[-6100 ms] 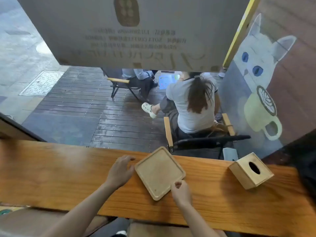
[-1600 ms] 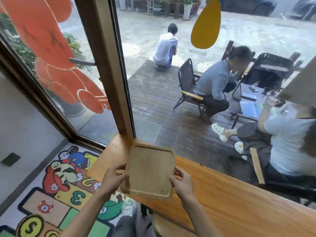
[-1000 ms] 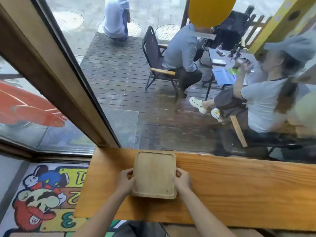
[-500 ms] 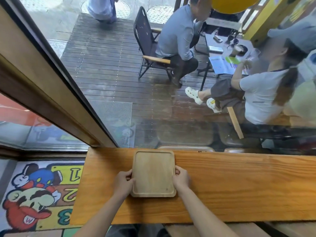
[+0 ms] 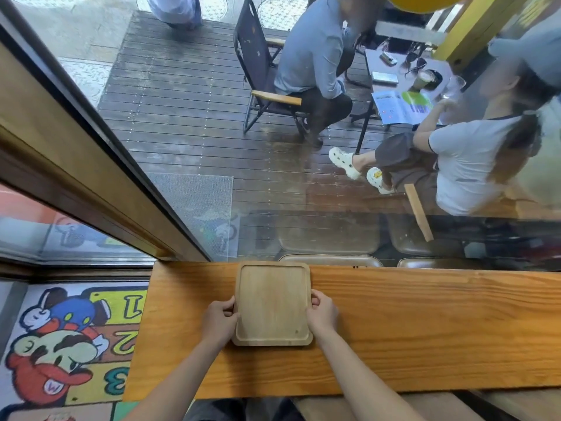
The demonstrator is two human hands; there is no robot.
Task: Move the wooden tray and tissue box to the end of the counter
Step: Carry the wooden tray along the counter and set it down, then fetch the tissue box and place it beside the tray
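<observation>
The pale wooden tray [image 5: 273,302] lies flat on the orange-brown wooden counter [image 5: 425,326], close to the counter's left end and against the window side. My left hand [image 5: 219,320] grips the tray's left rim. My right hand [image 5: 322,312] grips its right rim. Both hands curl their fingers over the edges. The tissue box is out of view.
The counter's left end [image 5: 142,329] drops off to a floor mat with cartoon figures [image 5: 66,344]. A glass window [image 5: 273,177] runs along the counter's far edge, with a wooden frame post [image 5: 91,183] at left. People sit on chairs outside. Stool seats [image 5: 331,259] show beyond the counter.
The tray came down from the air onto the counter near its left end and now rests flat. Both hands still hold its sides. The view has tilted down.
</observation>
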